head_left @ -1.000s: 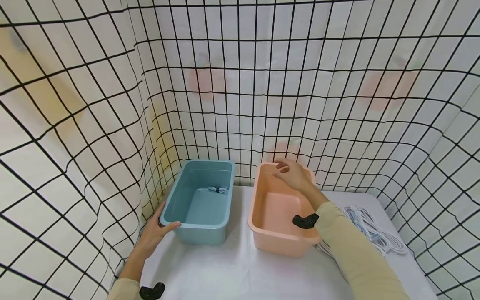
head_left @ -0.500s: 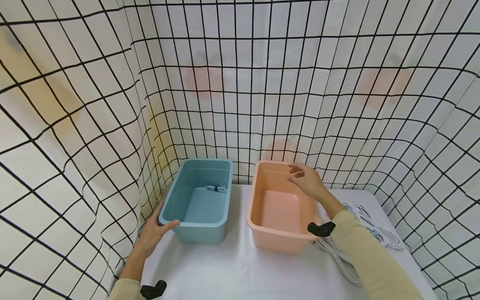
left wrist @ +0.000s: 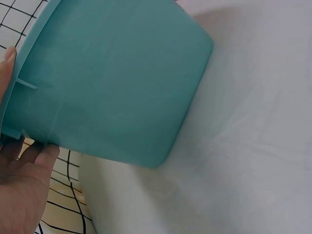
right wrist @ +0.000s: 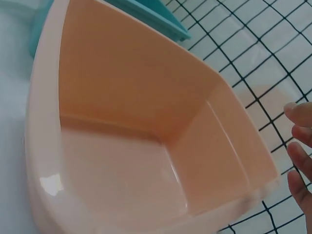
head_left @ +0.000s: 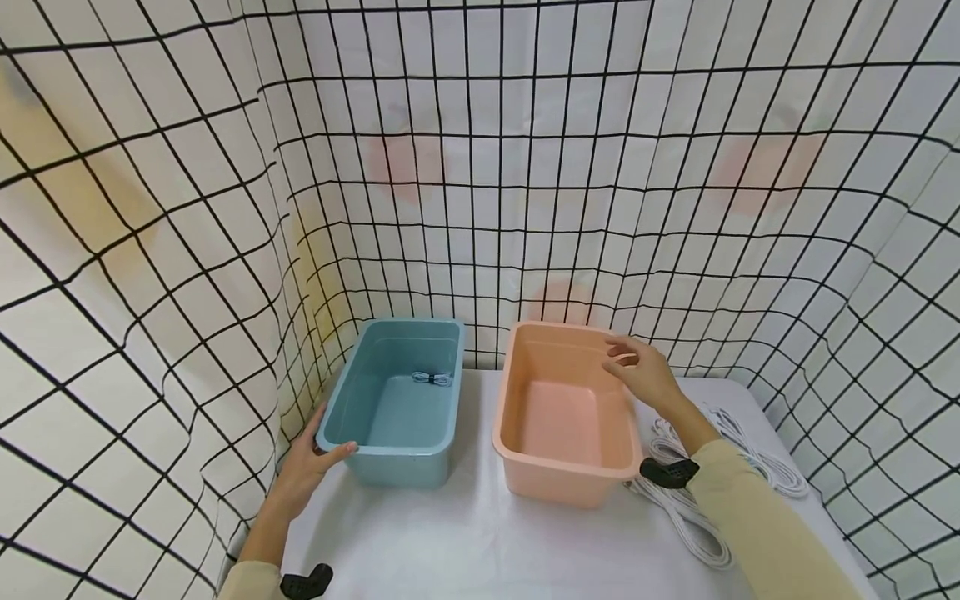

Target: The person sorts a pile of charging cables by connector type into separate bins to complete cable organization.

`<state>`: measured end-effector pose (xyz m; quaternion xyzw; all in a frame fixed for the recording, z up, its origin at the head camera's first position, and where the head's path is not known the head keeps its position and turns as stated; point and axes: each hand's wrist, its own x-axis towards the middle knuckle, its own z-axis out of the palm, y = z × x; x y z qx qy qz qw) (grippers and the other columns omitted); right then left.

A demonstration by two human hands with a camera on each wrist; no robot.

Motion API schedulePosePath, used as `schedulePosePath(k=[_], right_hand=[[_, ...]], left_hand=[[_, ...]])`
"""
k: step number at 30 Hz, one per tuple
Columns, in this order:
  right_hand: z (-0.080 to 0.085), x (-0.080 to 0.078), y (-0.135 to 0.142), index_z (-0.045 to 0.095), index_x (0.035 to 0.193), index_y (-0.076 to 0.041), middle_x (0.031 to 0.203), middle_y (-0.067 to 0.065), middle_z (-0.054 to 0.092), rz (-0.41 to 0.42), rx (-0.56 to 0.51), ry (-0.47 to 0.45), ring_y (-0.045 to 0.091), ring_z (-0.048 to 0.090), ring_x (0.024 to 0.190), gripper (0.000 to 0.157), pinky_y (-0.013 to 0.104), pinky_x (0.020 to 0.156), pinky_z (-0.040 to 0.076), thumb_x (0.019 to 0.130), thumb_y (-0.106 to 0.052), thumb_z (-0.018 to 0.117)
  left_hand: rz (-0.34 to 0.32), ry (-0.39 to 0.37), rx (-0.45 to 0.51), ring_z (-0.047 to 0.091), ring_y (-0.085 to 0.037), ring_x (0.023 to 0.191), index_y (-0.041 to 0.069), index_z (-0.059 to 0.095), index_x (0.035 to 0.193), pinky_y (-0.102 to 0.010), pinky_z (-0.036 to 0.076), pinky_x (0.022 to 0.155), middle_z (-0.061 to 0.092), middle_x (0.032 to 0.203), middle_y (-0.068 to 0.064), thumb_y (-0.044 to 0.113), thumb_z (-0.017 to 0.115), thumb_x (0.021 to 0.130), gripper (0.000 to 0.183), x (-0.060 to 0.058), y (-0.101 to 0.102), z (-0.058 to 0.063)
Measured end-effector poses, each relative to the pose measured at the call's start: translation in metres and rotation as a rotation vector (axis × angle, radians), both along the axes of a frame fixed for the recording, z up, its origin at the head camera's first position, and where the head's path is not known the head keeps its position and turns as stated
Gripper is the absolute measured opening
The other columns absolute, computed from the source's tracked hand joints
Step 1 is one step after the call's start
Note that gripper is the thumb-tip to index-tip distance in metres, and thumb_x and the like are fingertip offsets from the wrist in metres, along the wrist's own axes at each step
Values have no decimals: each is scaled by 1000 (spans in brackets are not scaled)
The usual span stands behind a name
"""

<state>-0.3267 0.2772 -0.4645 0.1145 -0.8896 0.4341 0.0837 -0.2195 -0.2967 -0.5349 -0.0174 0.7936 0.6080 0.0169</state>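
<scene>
My left hand (head_left: pixel 302 473) grips the near left corner of a blue plastic bin (head_left: pixel 397 472), thumb over the rim and fingers against the side. In the left wrist view that hand (left wrist: pixel 23 187) holds the bin's rim from the left. A small cable bundle (head_left: pixel 431 378) with a dark tie lies inside the blue bin. Above the far right corner of a peach plastic bin (head_left: pixel 558 485) hovers my right hand (head_left: pixel 647 377), fingers loosely bent around nothing. The right wrist view has its fingertips (right wrist: pixel 298 146) apart from the peach bin, whose visible floor is bare.
Coiled white cables (head_left: pixel 776 471) lie on the white-covered table (head_left: pixel 480 554), right of the peach bin. A looped white cable (head_left: pixel 697 529) is nearer, partly under my right forearm. Black grid netting (head_left: pixel 480 167) over white cloth encloses the back and sides.
My right hand has drawn rightward from over the middle of the peach bin's far end to its right corner. More cable shows beside that bin. My left hand keeps its grip.
</scene>
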Motion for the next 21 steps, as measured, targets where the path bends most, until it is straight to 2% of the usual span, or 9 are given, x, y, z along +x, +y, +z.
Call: schedulePosePath(k=[7,15,21], right_hand=[[-7,11,23,56,145,-1,125,21,65,-68,30,24,41,63,113,50,51,84,56,102,-21,70],[-14,25,48,55,144,0,126,24,64,-128,68,30,42,62,112,50,52,83,55,103,-26,68],[-26,35,68,57,141,2,123,24,66,-177,117,51,43,64,109,48,39,73,56,102,-25,69]], left_hand=[[3,-6,-12,17,-51,150,22,-1,168,-59,29,115,10,167,-29,24,78,96,107,3,1,-3],[1,-5,-11,16,-51,150,22,-2,168,-59,29,115,8,167,-29,23,78,95,108,3,0,-1],[-1,3,-3,16,-51,150,22,-2,168,-60,28,116,8,168,-28,24,79,95,108,0,1,-2]])
